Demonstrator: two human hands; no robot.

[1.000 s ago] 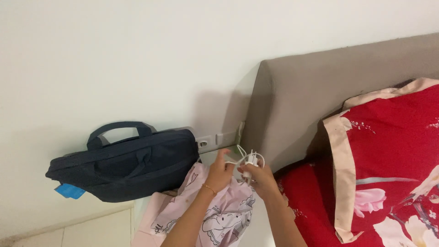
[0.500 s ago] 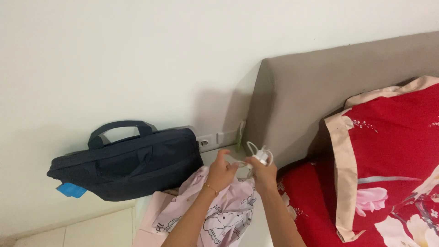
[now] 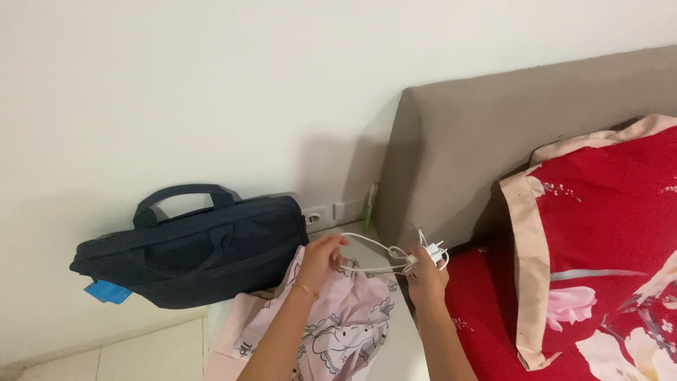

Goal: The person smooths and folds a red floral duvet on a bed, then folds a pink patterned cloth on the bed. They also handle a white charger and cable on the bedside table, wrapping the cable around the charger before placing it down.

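Right now the right hand [image 3: 426,276] is clenched around a small white charger plug [image 3: 432,252], whose prongs poke up at about 12 o'clock from the fist. A thin white cable [image 3: 374,255] runs from the plug toward 9 o'clock in a loose double loop, and the left hand [image 3: 321,258] pinches its far end between fingertips and thumb. So the cable hangs stretched between the two hands, held in the air above the bedside.

Just under the left hand, toward 6 o'clock, lies a crumpled pale pink cloth [image 3: 331,326] printed with outlined cartoon figures; the left forearm crosses over it. At 9 o'clock from the hands a dark navy laptop bag [image 3: 190,257] with a curved carry handle leans against the wall. A small bright blue tag [image 3: 107,291] sticks out at the bag's lower left corner.

Behind the hands, at 12 o'clock, a white wall socket plate [image 3: 331,211] sits low on the wall, just beside the bag's right end. A small green object, too small to make out, stands at the plate's right edge. At 1 to 2 o'clock rises a grey-brown padded headboard [image 3: 493,155]. At 3 o'clock a red floral pillow [image 3: 606,233] with a peach border leans on it, over red floral bedding [image 3: 486,331]. The wall [image 3: 211,85] is plain off-white, and pale floor tiles [image 3: 134,356] show at 8 o'clock.
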